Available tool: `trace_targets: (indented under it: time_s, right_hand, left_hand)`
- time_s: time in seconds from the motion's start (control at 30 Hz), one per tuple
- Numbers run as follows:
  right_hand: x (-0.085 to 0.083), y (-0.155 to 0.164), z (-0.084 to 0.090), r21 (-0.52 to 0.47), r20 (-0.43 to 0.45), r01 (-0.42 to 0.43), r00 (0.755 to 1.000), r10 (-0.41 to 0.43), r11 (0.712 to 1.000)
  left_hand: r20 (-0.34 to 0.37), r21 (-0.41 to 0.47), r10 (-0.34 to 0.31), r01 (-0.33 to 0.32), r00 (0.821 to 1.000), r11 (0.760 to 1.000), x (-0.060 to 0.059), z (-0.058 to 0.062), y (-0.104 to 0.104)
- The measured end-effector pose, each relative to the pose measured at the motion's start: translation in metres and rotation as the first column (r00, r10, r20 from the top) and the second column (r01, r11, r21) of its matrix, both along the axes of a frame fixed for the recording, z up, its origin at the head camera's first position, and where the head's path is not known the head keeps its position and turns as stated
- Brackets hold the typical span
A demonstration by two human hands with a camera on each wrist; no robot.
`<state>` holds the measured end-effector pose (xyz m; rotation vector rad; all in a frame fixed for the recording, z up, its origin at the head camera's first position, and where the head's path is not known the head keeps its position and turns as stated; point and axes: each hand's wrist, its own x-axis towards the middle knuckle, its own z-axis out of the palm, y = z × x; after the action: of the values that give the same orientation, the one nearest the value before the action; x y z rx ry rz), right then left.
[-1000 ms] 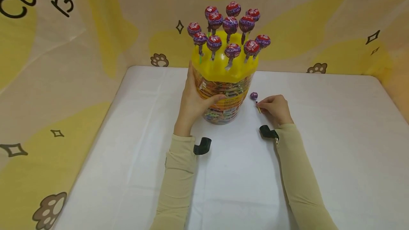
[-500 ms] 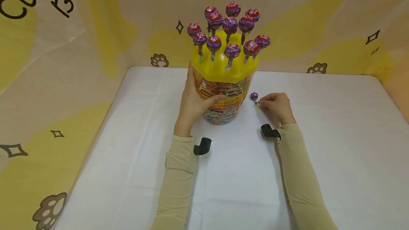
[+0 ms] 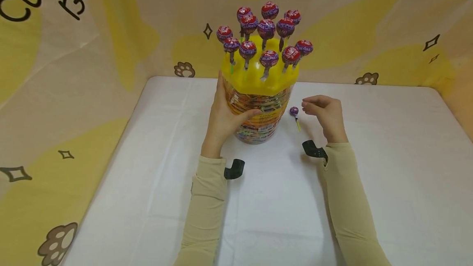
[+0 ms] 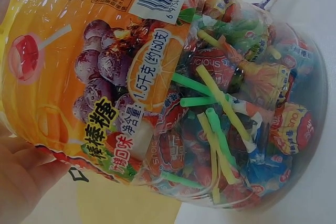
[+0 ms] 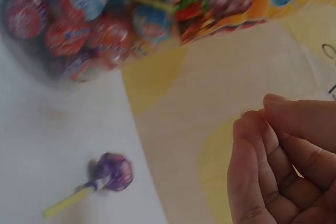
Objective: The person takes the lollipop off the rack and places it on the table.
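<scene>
purple-wrapped lollipop (image 3: pixel 294 111), yellow stick, lying on table (image 3: pixel 369 167).

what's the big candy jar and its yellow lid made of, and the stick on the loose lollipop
Jar: looks like clear, glossy plastic; wrapped lollipops show through the wall, with a printed label round it. Lid: opaque yellow, smooth, probably plastic, with lollipops standing in it. Loose lollipop: thin yellow stick, plastic or paper; can't tell.
</scene>
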<state>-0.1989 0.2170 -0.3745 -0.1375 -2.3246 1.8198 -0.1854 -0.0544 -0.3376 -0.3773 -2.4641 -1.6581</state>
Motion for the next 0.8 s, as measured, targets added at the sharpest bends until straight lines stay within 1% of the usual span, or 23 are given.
trace_targets:
  time_s: [0.17, 0.27, 0.33, 0.47, 0.6, 0.8]
  right_hand:
    - [0.009, -0.008, 0.019, -0.126, -0.094, 0.006, 0.995, -0.018, 0.992]
    - [0.015, -0.013, 0.031, -0.203, -0.157, 0.005, 0.987, -0.037, 0.979]
    - [0.019, -0.018, 0.038, -0.255, -0.207, -0.004, 0.977, -0.050, 0.967]
    - [0.026, -0.028, 0.052, -0.312, -0.303, -0.026, 0.950, -0.073, 0.950]
    - [0.031, -0.039, 0.064, -0.334, -0.375, -0.039, 0.922, -0.095, 0.942]
    - [0.030, -0.055, 0.079, -0.328, -0.492, -0.068, 0.864, -0.109, 0.942]
  left_hand:
    - [-0.001, 0.000, 0.000, 0.000, 1.000, 1.000, 0.001, 0.001, -0.001]
    - [-0.013, 0.001, -0.003, 0.003, 1.000, 1.000, 0.001, 0.001, -0.002]
    - [-0.024, 0.006, -0.005, 0.005, 1.000, 1.000, 0.001, 0.001, -0.003]
    - [-0.042, 0.015, -0.009, 0.009, 0.999, 1.000, 0.000, 0.001, -0.004]
    - [-0.040, 0.022, -0.015, 0.016, 0.999, 1.000, -0.002, 0.001, -0.003]
    - [-0.005, 0.006, -0.007, 0.007, 1.000, 1.000, -0.001, 0.000, -0.001]
